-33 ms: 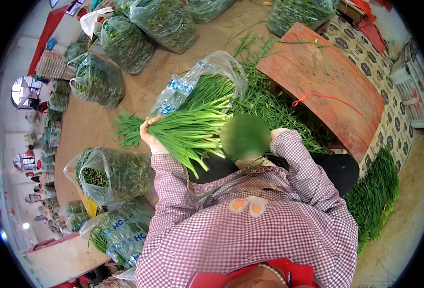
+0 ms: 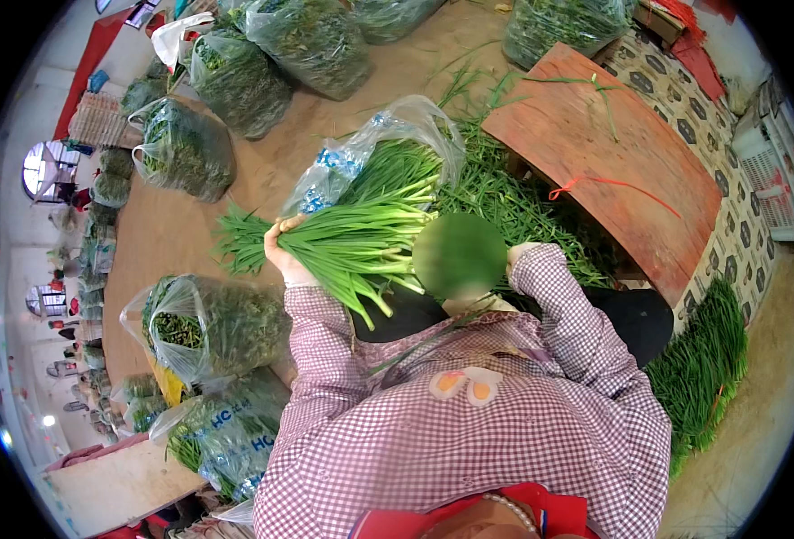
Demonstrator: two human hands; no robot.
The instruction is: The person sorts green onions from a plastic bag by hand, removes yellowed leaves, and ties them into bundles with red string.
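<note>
In my left hand (image 2: pixel 287 251) is a bunch of long green chives (image 2: pixel 347 241), with my fingers wrapped round it near the leafy end. The pale stem ends fan out to the right, over my lap. Just beyond the bunch, a clear plastic bag (image 2: pixel 325 169) with blue print lies on its side, with more chives (image 2: pixel 392 169) in its mouth. My right hand (image 2: pixel 521 255) is raised to the right of the stems. A blurred round patch hides its fingers, and whatever they touch cannot be made out.
Loose green leaves (image 2: pixel 514 193) are heaped beside a low wooden bench (image 2: pixel 612 153), on which a red tie (image 2: pixel 626 183) lies. More chives (image 2: pixel 707 359) are stacked at right. Filled plastic bags (image 2: pixel 186 148) stand at far left; another bag (image 2: pixel 235 328) sits near my left arm.
</note>
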